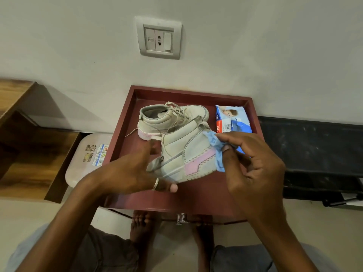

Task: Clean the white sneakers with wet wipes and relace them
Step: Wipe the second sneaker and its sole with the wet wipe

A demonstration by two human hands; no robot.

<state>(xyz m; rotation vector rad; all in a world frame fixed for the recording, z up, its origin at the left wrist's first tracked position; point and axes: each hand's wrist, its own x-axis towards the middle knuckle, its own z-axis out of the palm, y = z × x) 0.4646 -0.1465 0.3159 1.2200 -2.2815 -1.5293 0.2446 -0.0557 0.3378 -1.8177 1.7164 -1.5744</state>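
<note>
- A red rimmed bench (196, 197) is set against a pale wall, below a wall socket (159, 37).
- One sneaker (188, 154) is held tilted above the bench's middle, gripped at its toe end by the left hand (133, 169), fingers curled beneath.
- A blue wipe (216, 146) is pinched in the right hand (255, 160) and pressed against that sneaker's heel.
- The second sneaker (172, 118) lies at the bench's rear, the wipe pack (231, 118) at its rear right.
- The sneaker is judged light, stiff-soled and soft above, so it is best taken by the sole.
</note>
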